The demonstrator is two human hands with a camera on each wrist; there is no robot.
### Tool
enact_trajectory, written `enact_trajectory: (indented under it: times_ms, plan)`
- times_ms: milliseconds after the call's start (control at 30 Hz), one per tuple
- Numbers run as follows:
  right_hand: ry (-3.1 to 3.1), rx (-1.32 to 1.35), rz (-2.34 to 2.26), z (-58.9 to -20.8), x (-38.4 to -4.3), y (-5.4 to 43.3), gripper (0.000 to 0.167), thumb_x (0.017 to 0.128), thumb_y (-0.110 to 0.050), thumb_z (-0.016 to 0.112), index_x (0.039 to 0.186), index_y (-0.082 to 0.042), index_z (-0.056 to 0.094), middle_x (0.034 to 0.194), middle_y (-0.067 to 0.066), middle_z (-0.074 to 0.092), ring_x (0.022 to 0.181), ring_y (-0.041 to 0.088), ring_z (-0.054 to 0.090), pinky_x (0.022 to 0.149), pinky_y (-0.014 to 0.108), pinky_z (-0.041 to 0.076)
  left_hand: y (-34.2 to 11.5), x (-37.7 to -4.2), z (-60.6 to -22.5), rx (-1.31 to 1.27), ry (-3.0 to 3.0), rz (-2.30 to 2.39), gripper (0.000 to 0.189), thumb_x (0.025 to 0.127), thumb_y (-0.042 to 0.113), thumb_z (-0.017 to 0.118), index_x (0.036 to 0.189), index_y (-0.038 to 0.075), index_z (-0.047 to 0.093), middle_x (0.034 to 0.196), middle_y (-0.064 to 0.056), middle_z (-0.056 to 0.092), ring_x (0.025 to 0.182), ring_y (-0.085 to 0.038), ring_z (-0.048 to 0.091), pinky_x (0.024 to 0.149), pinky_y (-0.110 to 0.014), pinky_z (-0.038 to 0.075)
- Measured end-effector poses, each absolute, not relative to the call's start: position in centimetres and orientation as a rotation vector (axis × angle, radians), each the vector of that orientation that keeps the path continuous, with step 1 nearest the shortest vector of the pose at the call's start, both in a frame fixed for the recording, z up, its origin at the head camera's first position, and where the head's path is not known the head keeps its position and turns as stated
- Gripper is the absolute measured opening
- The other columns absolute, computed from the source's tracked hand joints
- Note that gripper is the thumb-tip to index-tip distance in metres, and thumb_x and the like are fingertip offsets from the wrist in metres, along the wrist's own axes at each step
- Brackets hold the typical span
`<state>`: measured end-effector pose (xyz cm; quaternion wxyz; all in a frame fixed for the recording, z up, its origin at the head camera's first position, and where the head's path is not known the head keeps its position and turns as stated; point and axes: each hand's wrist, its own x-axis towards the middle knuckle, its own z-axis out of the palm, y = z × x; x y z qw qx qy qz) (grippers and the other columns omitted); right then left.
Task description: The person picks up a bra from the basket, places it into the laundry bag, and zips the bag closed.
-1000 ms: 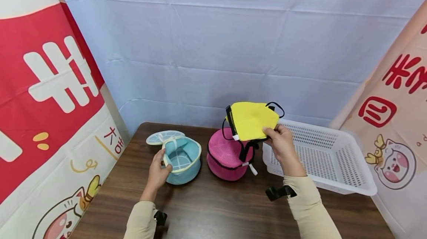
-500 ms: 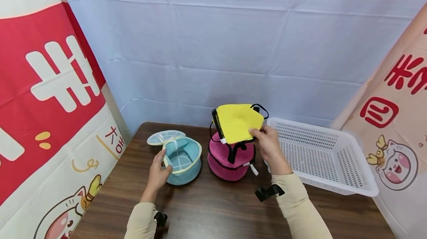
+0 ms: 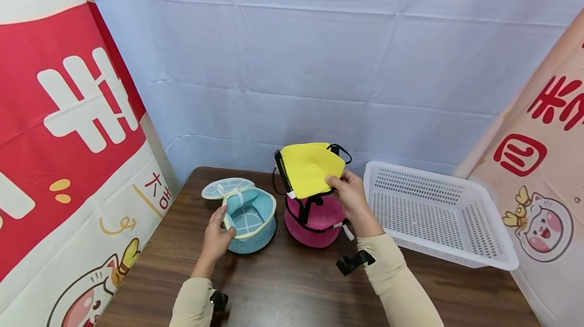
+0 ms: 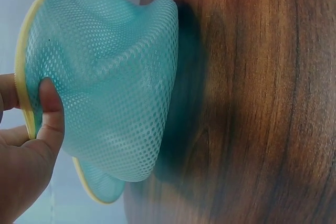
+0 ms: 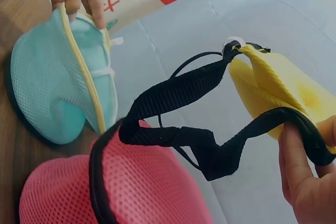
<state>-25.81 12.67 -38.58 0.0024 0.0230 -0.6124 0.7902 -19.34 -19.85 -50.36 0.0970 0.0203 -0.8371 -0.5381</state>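
Backdrop: pale blue cloth [image 3: 292, 63] rises behind the far edge of a dark wood-grain table [image 3: 292, 291]; printed banners [image 3: 86, 99] stand left and right.
Blue mesh bag [image 3: 255, 243]: on the table, left of centre, its mouth gaping, so I can see the gridded bottom; its round flap [image 3: 224, 187] is folded out to the far left.
Left hand [image 3: 218, 231]: pinches the bag's yellow-edged rim on the left side, thumb on one face of the mesh, fingers on the other.
Pink mesh bag [image 3: 315, 234]: just right of the blue one, upright, with black trim and a white tab on its right.
Yellow fabric piece [image 3: 312, 169]: held above the far part of the pink bag; black straps [image 5: 181, 93] hang from it, and I cannot tell whether they touch the pink mesh.
Right hand [image 3: 352, 194]: grips the yellow piece by its near right corner, thumb and fingers closed on the edge.
White basket [image 3: 451, 258]: right side of the table, beyond the right forearm.
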Motion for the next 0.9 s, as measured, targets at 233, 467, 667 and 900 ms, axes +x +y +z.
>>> enact_trajectory:
  times_ms: [233, 467, 667, 900]
  plan:
    - [-1.923, 0.067, 2.479, -38.6, -26.1, 10.8, 0.024, 0.086, 0.002, 0.058, 0.107, 0.01, 0.049, 0.086, 0.008, 0.057, 0.071, 0.012, 0.061, 0.062, 0.024, 0.05, -19.8, -19.4, -50.2, 0.079, -2.477, -1.632, 0.064, 0.084, -0.004, 0.051, 0.144, 0.005, 0.032, 0.148, -0.011, 0.022, 0.088, -0.027, 0.044, 0.052, -0.028, 0.038]
    - [-1.923, 0.101, 2.515, -39.1, -26.0, 8.6, 0.031, 0.087, 0.004, 0.057, 0.116, 0.011, 0.048, 0.093, 0.014, 0.057, 0.078, 0.015, 0.062, 0.066, 0.027, 0.051, -19.7, -19.3, -50.1, 0.072, -2.477, -1.614, 0.064, 0.083, -0.005, 0.052, 0.143, 0.003, 0.033, 0.147, -0.013, 0.024, 0.089, -0.028, 0.044, 0.052, -0.028, 0.039]
    - [-1.91, 0.095, 2.526, -39.7, -25.8, 6.9, 0.028, 0.086, 0.005, 0.057, 0.113, 0.01, 0.05, 0.093, 0.015, 0.058, 0.079, 0.016, 0.062, 0.067, 0.029, 0.051, -19.5, -19.2, -50.1, 0.086, -2.487, -1.62, 0.065, 0.082, -0.005, 0.053, 0.143, 0.004, 0.033, 0.147, -0.012, 0.025, 0.092, -0.028, 0.044, 0.053, -0.027, 0.039]
    - [-1.888, 0.093, 2.543, -40.1, -25.8, 5.2, 0.028, 0.085, 0.007, 0.057, 0.113, 0.01, 0.049, 0.091, 0.014, 0.057, 0.078, 0.016, 0.062, 0.068, 0.031, 0.052, -19.4, -19.2, -50.3, 0.103, -2.472, -1.608, 0.065, 0.081, -0.005, 0.054, 0.143, 0.004, 0.034, 0.146, -0.012, 0.026, 0.092, -0.029, 0.045, 0.052, -0.027, 0.039]
